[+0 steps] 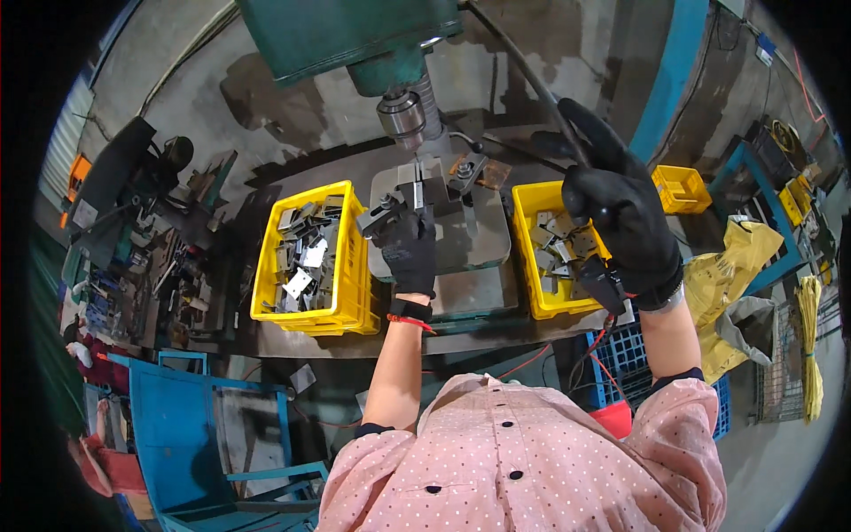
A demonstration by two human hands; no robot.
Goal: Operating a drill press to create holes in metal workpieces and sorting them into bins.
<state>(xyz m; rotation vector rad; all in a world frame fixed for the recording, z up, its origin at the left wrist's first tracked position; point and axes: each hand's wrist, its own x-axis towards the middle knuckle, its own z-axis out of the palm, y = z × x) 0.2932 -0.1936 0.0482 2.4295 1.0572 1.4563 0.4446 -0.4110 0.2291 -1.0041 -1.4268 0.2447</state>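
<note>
Head view: below the drill, the left hand is at a fixture; cannot tell if its grip holds anything. Right of the drill, the right hand grasps a lever. Parts lie in bins either side; which are finished is unclear.

Black gloves cover the hands, worn with a red wristband and pink dotted shirt.

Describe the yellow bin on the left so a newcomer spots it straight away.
Find the big green drill press at the top middle, then look down to the bench below it. On the bench, left of the left hand, stands a yellow bin heaped with small metal pieces. The other big bin is partly hidden by the right hand; no hand covers this one.
</note>
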